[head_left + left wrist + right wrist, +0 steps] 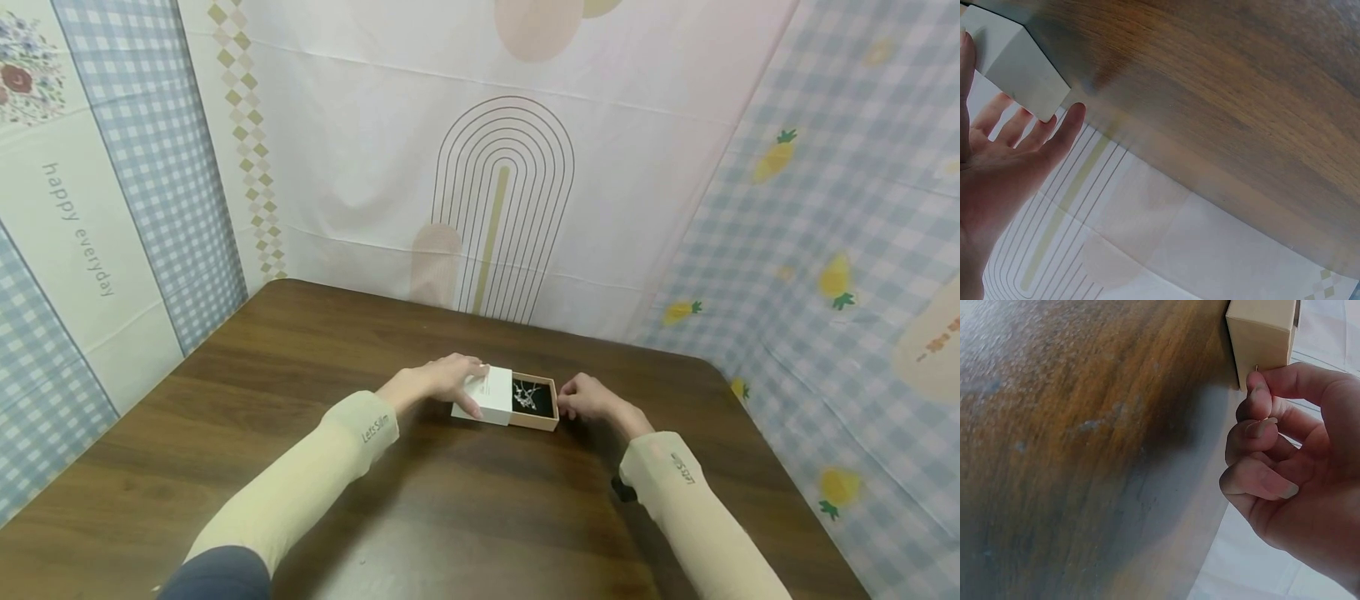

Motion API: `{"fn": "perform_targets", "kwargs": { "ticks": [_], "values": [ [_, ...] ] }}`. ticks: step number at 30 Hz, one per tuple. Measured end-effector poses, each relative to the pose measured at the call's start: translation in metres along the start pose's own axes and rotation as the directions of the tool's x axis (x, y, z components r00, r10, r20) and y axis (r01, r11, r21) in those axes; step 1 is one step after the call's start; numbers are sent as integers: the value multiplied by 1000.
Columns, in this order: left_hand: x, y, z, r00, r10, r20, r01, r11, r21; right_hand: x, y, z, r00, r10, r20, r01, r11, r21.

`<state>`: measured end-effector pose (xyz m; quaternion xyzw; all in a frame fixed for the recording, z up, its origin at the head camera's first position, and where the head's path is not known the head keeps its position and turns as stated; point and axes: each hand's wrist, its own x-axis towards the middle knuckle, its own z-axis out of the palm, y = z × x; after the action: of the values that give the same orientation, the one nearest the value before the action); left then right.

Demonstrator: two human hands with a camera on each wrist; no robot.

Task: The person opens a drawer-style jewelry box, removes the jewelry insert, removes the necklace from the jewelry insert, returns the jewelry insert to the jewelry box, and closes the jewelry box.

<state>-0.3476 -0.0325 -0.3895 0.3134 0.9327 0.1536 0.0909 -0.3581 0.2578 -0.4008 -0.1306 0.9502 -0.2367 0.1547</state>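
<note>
A white box sleeve [491, 393] lies on the table with a tan drawer [534, 423] slid partly out of its right end. Silver jewelry with thin chains [527, 395] rests on the drawer's black lining. My left hand [450, 383] grips the sleeve, thumb on the near side and fingers on the far side. In the left wrist view the sleeve [1022, 69] sits between thumb and fingers. At the drawer's right end, my right hand [591, 397] pinches a tiny pull, mostly hidden by the fingertips. The right wrist view shows its other fingers curled beside the drawer's end [1259, 344].
The dark wooden table [480, 508] spreads around the box on all sides. A patterned white cloth [360, 183] hangs behind its far edge, and blue checked cloth [840, 333] hangs along the right.
</note>
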Motion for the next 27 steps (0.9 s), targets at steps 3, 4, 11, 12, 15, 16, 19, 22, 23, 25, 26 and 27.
{"fn": "perform_targets", "kwargs": {
  "ticks": [3,4,11,12,15,16,19,22,23,25,26,27],
  "values": [
    [0,0,0,1000,-7,-2,7,1000,-5,0,2,-1,1000,-5,-7,5,1000,-1],
    [-1,-1,0,1000,-9,-1,9,1000,-8,-1,3,-1,1000,-7,-11,7,1000,-3],
    [0,-2,-1,1000,-8,-2,8,1000,5,-4,8,-3,999,-26,-23,26,1000,-17],
    [0,-2,-1,1000,-7,-3,7,1000,7,-4,8,-4,999,-26,-25,25,1000,-16],
    [-1,-1,-1,1000,-11,-3,11,1000,5,-4,8,-4,999,-33,-25,32,999,-14],
    [-1,-1,-1,1000,-13,1,13,1000,2,-4,8,-4,999,-37,-23,37,999,-13],
    [-1,-1,0,1000,-20,6,20,1000,-10,-4,8,-4,999,-49,-16,49,999,-8],
    [-1,0,1,1000,-22,10,22,1000,-19,-4,8,-3,999,-52,-10,52,999,-7],
    [0,0,1,1000,-22,9,22,1000,-18,-4,8,-2,999,-51,-10,51,999,-6],
    [0,1,1,1000,-23,8,23,1000,-19,-4,9,-3,999,-46,-7,46,999,-7],
    [0,1,1,1000,-20,6,20,1000,-18,-4,9,-3,999,-45,-5,45,999,-7],
    [0,1,1,1000,-19,6,19,1000,-19,-4,8,-4,999,-45,-3,45,999,-7]
  ]
}}
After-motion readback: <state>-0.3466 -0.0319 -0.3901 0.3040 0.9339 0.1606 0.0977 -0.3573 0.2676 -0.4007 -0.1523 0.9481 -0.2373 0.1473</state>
